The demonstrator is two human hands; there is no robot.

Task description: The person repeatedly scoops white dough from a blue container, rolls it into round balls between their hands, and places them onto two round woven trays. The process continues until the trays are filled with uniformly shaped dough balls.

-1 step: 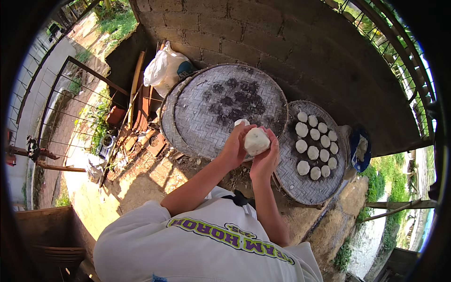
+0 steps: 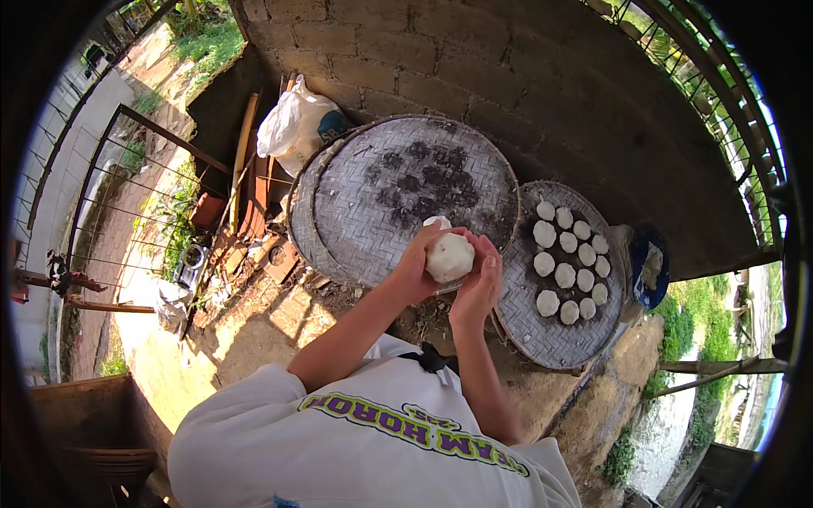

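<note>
Both hands, left hand and right hand, fingers closed around white dough ball above round woven tray; looks soft, sticky, light, so cup from underneath.

Dough rounds lie on the tray, right of the larger tray.
</note>
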